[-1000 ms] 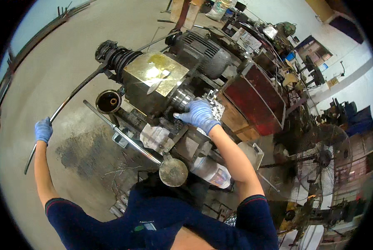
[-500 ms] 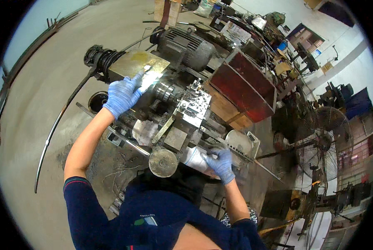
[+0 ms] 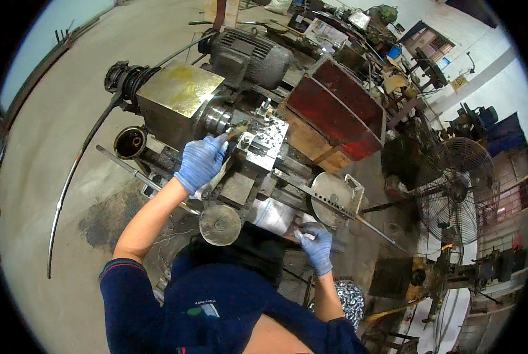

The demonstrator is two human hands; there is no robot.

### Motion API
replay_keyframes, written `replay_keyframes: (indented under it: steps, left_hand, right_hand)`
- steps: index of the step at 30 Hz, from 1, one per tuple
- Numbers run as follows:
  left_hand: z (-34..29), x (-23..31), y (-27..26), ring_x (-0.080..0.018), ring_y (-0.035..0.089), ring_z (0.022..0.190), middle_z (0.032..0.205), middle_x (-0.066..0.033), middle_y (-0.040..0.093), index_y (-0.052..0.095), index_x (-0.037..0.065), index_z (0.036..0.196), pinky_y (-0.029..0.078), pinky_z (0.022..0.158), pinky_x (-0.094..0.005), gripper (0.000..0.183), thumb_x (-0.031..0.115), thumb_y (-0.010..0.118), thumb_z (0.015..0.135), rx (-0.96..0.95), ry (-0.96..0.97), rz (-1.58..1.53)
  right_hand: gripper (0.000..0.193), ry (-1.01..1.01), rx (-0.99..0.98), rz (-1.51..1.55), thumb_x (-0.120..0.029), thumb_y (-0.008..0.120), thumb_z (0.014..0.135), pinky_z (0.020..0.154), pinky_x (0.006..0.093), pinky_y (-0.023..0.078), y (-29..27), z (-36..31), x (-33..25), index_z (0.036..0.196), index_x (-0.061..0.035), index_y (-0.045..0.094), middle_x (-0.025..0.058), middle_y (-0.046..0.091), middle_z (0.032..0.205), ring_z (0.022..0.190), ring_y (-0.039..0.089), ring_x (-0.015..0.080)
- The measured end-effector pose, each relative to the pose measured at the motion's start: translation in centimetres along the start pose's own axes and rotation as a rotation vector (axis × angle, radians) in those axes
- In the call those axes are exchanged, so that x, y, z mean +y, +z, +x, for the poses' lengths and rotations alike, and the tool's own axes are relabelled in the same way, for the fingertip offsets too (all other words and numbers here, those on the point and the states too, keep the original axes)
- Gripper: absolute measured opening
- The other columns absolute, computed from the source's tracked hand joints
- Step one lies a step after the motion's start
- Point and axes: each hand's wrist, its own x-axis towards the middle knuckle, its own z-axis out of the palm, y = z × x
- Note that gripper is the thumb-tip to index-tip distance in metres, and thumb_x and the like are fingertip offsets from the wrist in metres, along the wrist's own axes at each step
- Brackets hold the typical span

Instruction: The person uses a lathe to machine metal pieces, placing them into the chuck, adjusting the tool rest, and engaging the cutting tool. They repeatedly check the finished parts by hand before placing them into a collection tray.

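I am at a small metal lathe, both hands in blue knit gloves. My left hand (image 3: 200,163) is closed, its fingertips just in front of the shiny spindle chuck (image 3: 218,119) and beside the tool slide (image 3: 270,141), which is strewn with dark metal chips. What those fingers pinch is too small to make out. Lower right, my right hand (image 3: 316,245) is closed with thumb and fingers together, next to a white cloth-like sheet (image 3: 271,216). I cannot make out what it holds. The headstock (image 3: 181,87) has a yellowish, oil-stained top.
Behind the lathe are an electric motor (image 3: 249,58) and a red open box (image 3: 338,109) on wood. A round handwheel (image 3: 220,225) and a long bar (image 3: 140,175) project toward me. A large fan (image 3: 457,190) stands right; a container of small metal parts (image 3: 349,301) is below.
My left hand has moved from the headstock's chuck-side edge down and right to in front of the chuck. My right hand has shifted slightly down, away from the white sheet. The view has shifted a little.
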Motion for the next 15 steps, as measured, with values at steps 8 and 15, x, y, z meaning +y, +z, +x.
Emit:
replay_keyframes:
  steps: [8,15]
  left_hand:
    - [-0.4,0.3,-4.8,-0.0279,0.055,0.055,0.062,-0.01,0.053,0.061,0.008,0.097,0.043,0.049,-0.0389,0.018,0.015,0.055,0.082,0.088,0.044,0.04]
    - [2.4,-5.2,-7.9,-0.0274,0.058,0.062,0.074,-0.0124,0.06,0.061,0.011,0.106,0.045,0.055,-0.0355,0.024,0.019,0.057,0.084,0.189,-0.044,0.281]
  right_hand:
    - [0.021,0.017,0.001,-0.032,-0.019,0.076,0.065,0.07,0.0332,0.047,-1.8,-0.6,-0.3,0.072,-0.0024,0.066,0.0112,0.065,0.075,0.073,0.061,0.0241]
    - [0.022,0.359,0.072,0.149,-0.015,0.075,0.07,0.062,0.0253,0.047,-6.8,1.3,1.9,0.081,0.0015,0.066,0.005,0.066,0.075,0.068,0.057,0.0093]
